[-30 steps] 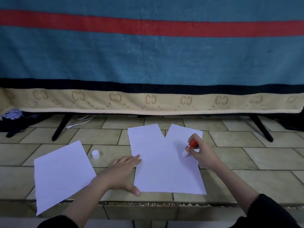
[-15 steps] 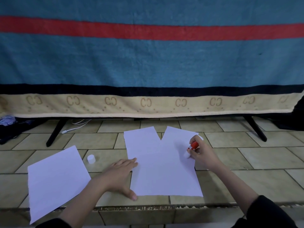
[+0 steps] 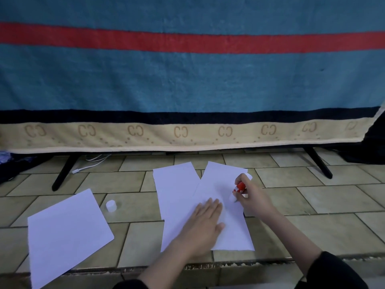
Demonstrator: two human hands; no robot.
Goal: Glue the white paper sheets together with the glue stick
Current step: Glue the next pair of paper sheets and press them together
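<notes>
Two white paper sheets overlap on the tiled floor in the middle: the left sheet (image 3: pixel 175 184) lies partly under the right sheet (image 3: pixel 220 180). My left hand (image 3: pixel 205 220) rests flat, fingers together, on the overlap. My right hand (image 3: pixel 253 197) grips a red glue stick (image 3: pixel 239 187), its tip down against the right sheet near that sheet's right edge. A third white sheet (image 3: pixel 66 232) lies apart at the left. The glue stick's white cap (image 3: pixel 110 205) stands on the floor between the third sheet and the pair.
A blue, red-striped blanket (image 3: pixel 187 80) hangs over a black-legged stand (image 3: pixel 64 172) right behind the sheets. A white cable (image 3: pixel 91 161) lies under it at the left, dark clothing (image 3: pixel 12 163) at the far left. A step edge (image 3: pixel 229 263) runs below the sheets.
My left hand has moved right, from the left sheet's edge onto the overlap of the two sheets. My right hand with the glue stick stays at the right sheet's right side.
</notes>
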